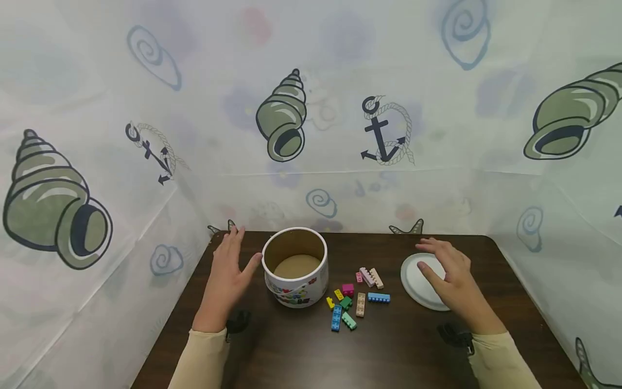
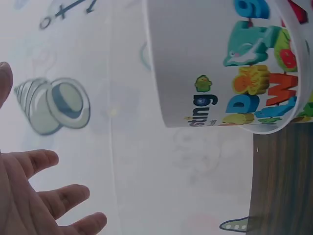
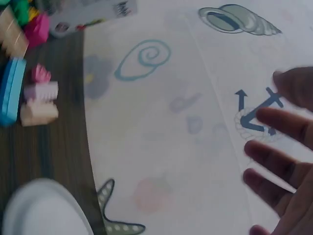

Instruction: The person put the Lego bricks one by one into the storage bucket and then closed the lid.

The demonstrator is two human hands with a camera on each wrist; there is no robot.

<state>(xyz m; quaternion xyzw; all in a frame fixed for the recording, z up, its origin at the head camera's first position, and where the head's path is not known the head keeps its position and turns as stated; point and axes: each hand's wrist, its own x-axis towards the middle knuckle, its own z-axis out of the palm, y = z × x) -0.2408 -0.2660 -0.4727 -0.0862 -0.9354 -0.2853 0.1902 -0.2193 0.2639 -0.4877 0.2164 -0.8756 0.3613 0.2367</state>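
Observation:
My left hand (image 1: 227, 270) is raised just left of a white tub (image 1: 296, 286), fingers extended and thumb out near its rim. Cartoon pictures cover the tub's side, seen large in the left wrist view, and its thin white handle hangs down. Looking in from above, I see a plain tan bottom. On the right, my right hand (image 1: 454, 281) hovers over a round white lid (image 1: 418, 283), partly hiding it, with fingers spread and holding nothing. Between the hands lie several toy building bricks, among them a blue brick (image 1: 336, 317), a light blue brick (image 1: 379, 297) and a magenta brick (image 1: 347, 289).
The dark wooden table (image 1: 301, 351) ends at a far edge just behind the tub and lid. A pale cloth (image 1: 340, 200) printed with shells and anchors hangs behind it and along both sides. Dark wrist straps sit at both sleeves.

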